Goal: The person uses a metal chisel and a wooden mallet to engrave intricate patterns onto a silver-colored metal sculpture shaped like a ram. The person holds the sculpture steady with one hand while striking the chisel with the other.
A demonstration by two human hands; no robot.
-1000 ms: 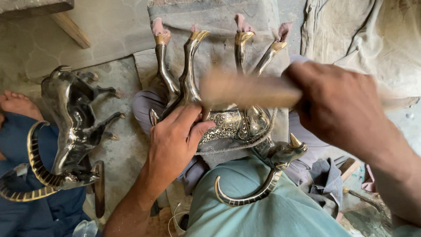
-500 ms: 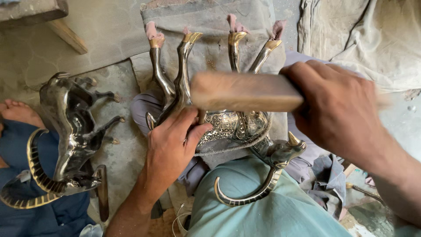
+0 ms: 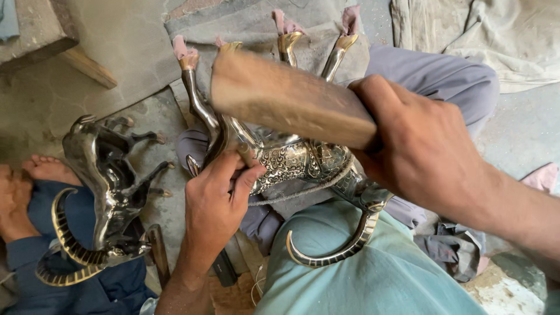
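Fingers of my left hand [image 3: 216, 201] clamp the brass antelope figurine [image 3: 291, 160] at its engraved body, right hand [image 3: 423, 154] fist-tight on wooden mallet [image 3: 289, 99]; fig looks heavy, stiff, slick w/ thin legs, so grip the body.

Wooden mallet [image 3: 291, 102] is motion-blurred & hides metal antelope figure [image 3: 297, 160]'s upper body; right hand [image 3: 423, 151]'s forearm cut off at the frame's right edge.
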